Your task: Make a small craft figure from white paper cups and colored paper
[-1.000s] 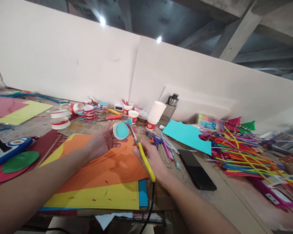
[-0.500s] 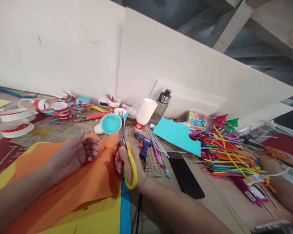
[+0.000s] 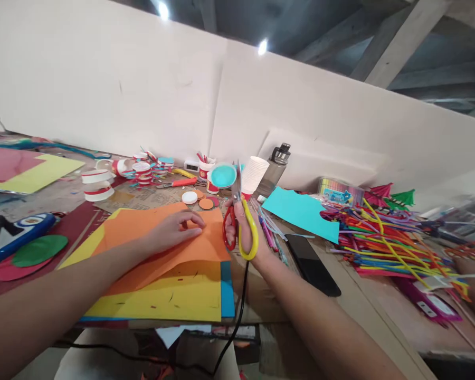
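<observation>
My right hand [image 3: 243, 227] is closed round the red and yellow handles of a pair of scissors [image 3: 236, 182], blades pointing up. Right at the left side of the blades is a turquoise disc [image 3: 222, 176] with a pale rim; whether the blades touch it I cannot tell. My left hand [image 3: 176, 227] rests on an orange sheet [image 3: 211, 240], palm down, fingers loosely bent and apart. Beneath the orange sheet lie a yellow sheet [image 3: 182, 295] and a blue one [image 3: 227, 295]. Small orange discs [image 3: 206, 203] and a white disc [image 3: 189, 197] lie just beyond.
Behind stand stacked paper cups [image 3: 255, 174] and a bottle [image 3: 275, 169]. To the right are a turquoise sheet [image 3: 301, 211], a black phone [image 3: 312, 266] and pipe cleaners [image 3: 380, 248]. A utility knife [image 3: 182, 182] lies at the back. A black cable [image 3: 241, 301] hangs over the front edge.
My left hand has turned from palm up to palm down on the orange sheet. The scissors and turquoise disc are higher and further right in view. The camera view has shifted too.
</observation>
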The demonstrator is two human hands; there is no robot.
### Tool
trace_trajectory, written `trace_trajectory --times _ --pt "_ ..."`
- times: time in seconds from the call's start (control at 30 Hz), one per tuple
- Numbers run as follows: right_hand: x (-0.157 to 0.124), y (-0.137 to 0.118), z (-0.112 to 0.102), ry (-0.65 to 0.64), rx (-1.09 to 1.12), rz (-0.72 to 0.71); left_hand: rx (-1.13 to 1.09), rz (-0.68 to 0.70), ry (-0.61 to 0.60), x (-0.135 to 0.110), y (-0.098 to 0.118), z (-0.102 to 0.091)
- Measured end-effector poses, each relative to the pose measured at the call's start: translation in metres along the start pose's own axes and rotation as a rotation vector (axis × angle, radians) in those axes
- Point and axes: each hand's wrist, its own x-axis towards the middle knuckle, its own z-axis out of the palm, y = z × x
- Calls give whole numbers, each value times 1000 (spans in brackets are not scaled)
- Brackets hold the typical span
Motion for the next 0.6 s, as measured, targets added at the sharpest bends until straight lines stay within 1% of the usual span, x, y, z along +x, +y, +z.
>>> trace_trajectory --times 0.03,0.07,0.1,0.13,0.17,0.2,0.27,0.3,0.33,0.37,0.43,0.47,0.5,0.53,0.6 --pt "-2 -6 0 12 -15 -30 61 51 -3 -1 -1 1" --pt "-4 -11 0 18 -27 -50 104 94 -40 -2 -2 1" --pt "-5 -16 1 26 -46 -70 146 138 -127 -3 -3 2" --pt "-7 -19 1 34 -69 -92 194 196 -245 -5 -4 3" --pt "-8 -21 2 37 -96 -113 237 250 -311 -6 -4 4" --pt "-8 -23 2 35 -123 -133 270 286 -352 -7 -4 5" --pt "-10 -21 3 20 -164 -159 278 325 -371 -9 -4 7" --pt "-10 -18 3 7 -176 -156 249 329 -353 -9 -5 7" --pt "-11 -14 2 11 -179 -150 199 314 -303 -8 -5 8" --pt "-12 -9 2 8 -184 -137 128 267 -222 -6 -5 8" --pt "-15 2 2 -3 -175 -85 -73 106 7 0 -3 8" --pt "-16 6 1 -14 -157 -60 -214 31 108 3 0 7" --pt "-17 10 1 -25 -153 -44 -368 -31 183 8 3 7" --pt "-18 13 1 -30 -148 -43 -547 -70 227 12 8 6" --pt "-20 15 0 -45 -141 -49 -840 -98 203 22 19 5"
